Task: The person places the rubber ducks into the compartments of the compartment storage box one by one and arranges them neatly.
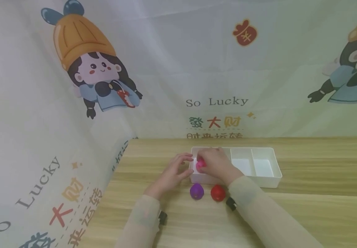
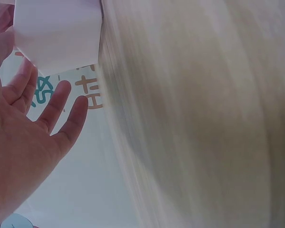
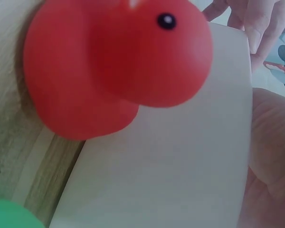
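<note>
A white divided tray (image 1: 271, 182) stands on the table. Over its leftmost compartment my right hand (image 1: 217, 163) holds a small pink rubber duck (image 1: 200, 166), partly covered by the fingers. My left hand (image 1: 173, 172) is at the tray's left end, with its fingertips at the rim; in the left wrist view its fingers (image 2: 54, 107) are spread and loosely bent beside the tray wall (image 2: 61, 33). In front of the tray sit a purple rubber duck (image 1: 196, 191) and a red rubber duck (image 1: 218, 193). The red one fills much of the right wrist view.
A green rounded thing (image 3: 12, 216) shows at the right wrist view's corner, its kind cut off. The wooden table (image 1: 327, 213) extends to the right of the tray. A printed cloth (image 1: 166, 51) hangs behind and to the left of the table.
</note>
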Available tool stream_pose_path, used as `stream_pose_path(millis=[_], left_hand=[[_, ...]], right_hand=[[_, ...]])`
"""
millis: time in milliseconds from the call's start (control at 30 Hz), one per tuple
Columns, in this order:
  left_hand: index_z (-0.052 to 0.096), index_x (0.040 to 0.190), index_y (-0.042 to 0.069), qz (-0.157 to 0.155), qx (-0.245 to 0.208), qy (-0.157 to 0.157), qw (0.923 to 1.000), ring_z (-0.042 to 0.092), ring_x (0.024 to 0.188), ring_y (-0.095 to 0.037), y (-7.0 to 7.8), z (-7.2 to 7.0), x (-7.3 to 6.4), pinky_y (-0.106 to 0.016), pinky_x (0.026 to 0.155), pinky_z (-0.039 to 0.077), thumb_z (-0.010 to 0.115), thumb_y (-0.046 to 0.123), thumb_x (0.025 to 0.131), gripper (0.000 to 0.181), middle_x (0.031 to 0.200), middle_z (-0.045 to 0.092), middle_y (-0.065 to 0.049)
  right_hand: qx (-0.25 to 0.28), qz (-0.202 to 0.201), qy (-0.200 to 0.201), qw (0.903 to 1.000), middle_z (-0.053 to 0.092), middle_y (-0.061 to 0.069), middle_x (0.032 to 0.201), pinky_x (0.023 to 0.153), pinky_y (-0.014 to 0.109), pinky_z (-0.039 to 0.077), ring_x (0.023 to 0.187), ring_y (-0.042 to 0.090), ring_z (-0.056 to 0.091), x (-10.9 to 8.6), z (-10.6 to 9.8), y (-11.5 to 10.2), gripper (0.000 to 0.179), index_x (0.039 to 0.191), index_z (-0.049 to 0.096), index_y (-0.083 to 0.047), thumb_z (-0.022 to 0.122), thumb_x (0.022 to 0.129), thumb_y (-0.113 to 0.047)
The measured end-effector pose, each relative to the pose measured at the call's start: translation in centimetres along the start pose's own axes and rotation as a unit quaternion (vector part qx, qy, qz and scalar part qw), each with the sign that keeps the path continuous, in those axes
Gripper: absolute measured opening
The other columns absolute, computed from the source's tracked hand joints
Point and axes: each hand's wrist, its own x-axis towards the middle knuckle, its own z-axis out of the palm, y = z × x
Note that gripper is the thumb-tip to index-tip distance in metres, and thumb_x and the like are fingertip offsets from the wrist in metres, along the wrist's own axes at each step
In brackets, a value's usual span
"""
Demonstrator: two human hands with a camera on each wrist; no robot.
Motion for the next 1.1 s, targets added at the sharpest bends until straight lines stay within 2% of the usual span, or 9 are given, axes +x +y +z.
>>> stream_pose_path(millis=[100,300,433,633,700,800,933,1033,1100], left_hand=[[0.046,0.119,0.012,0.002,-0.004,0.0,1.0,0.036,0.116,-0.015,0.0,0.0,0.0,-0.038,0.094,0.035,0.058,0.023,0.085,0.038,0.133,0.036,0.001],[0.047,0.119,0.012,0.003,-0.011,-0.001,0.9999,0.037,0.116,-0.017,0.0,0.3,-0.1,-0.041,0.094,0.035,0.058,0.026,0.085,0.038,0.133,0.036,0.001],[0.047,0.118,0.011,0.005,-0.013,0.007,0.9999,0.035,0.117,-0.016,0.0,0.3,-0.2,-0.043,0.094,0.034,0.059,0.025,0.085,0.038,0.132,0.037,0.001],[0.048,0.117,0.011,0.001,-0.02,0.015,0.9997,0.036,0.117,-0.016,0.3,0.1,0.0,-0.043,0.093,0.035,0.06,0.02,0.084,0.036,0.131,0.037,0.002],[0.049,0.117,0.01,0.004,-0.026,0.014,0.9996,0.037,0.116,-0.018,0.5,0.2,0.1,-0.045,0.093,0.035,0.06,0.017,0.085,0.035,0.131,0.037,0.0],[0.048,0.116,0.005,0.004,-0.044,0.01,0.999,0.038,0.115,-0.026,1.9,-0.2,0.1,-0.049,0.092,0.034,0.06,0.011,0.084,0.034,0.131,0.038,-0.007],[0.048,0.116,0.008,-0.002,-0.031,0.004,0.9995,0.035,0.118,-0.02,1.5,0.0,0.2,-0.044,0.094,0.034,0.06,0.014,0.085,0.034,0.132,0.037,-0.003],[0.048,0.116,0.013,0.0,-0.007,0.01,0.9999,0.031,0.12,-0.011,0.0,0.4,0.3,-0.039,0.095,0.034,0.061,0.02,0.084,0.035,0.132,0.037,0.003],[0.048,0.115,0.012,0.009,-0.004,0.013,0.9999,0.03,0.121,-0.012,0.0,0.3,0.2,-0.039,0.095,0.033,0.061,0.021,0.084,0.035,0.132,0.037,0.002]], right_hand=[[-0.004,0.005,-0.001,1.0,0.056,-0.014,0.075,0.077,0.037,0.036,0.072,0.008,0.048,0.1,0.1,-0.1,0.025,0.086,0.06,-0.023,0.075,0.068,-0.031],[0.007,0.024,-0.029,0.9993,0.055,-0.013,0.074,0.077,0.038,0.037,0.073,0.009,0.048,0.1,0.2,-0.2,0.029,0.089,0.06,-0.022,0.076,0.066,-0.026],[0.003,0.023,-0.038,0.999,0.053,-0.013,0.071,0.075,0.035,0.038,0.071,0.008,0.047,0.3,0.3,-0.3,0.026,0.087,0.059,-0.021,0.076,0.067,-0.025],[0.018,0.018,-0.037,0.999,0.057,-0.011,0.081,0.082,0.038,0.038,0.079,0.01,0.05,0.4,0.1,0.0,0.031,0.096,0.06,-0.021,0.075,0.069,-0.024],[0.028,0.012,-0.031,0.999,0.059,-0.01,0.088,0.086,0.041,0.036,0.085,0.012,0.051,0.3,0.0,0.2,0.031,0.098,0.061,-0.021,0.074,0.07,-0.025],[0.046,0.002,-0.014,0.9989,0.06,-0.008,0.095,0.091,0.043,0.033,0.094,0.016,0.05,-0.2,0.0,0.5,0.029,0.097,0.061,-0.022,0.074,0.071,-0.025],[0.051,-0.01,0.021,0.9984,0.058,-0.009,0.098,0.091,0.042,0.033,0.101,0.017,0.048,-0.8,-0.1,0.6,0.025,0.095,0.062,-0.023,0.073,0.072,-0.027],[0.038,-0.017,0.04,0.9983,0.058,-0.01,0.098,0.089,0.041,0.035,0.1,0.016,0.048,-1.3,-0.4,0.5,0.023,0.093,0.062,-0.024,0.072,0.072,-0.029],[0.031,-0.014,0.048,0.9983,0.057,-0.01,0.099,0.089,0.041,0.035,0.1,0.015,0.048,-1.6,-0.6,0.4,0.023,0.092,0.062,-0.025,0.072,0.072,-0.031]])
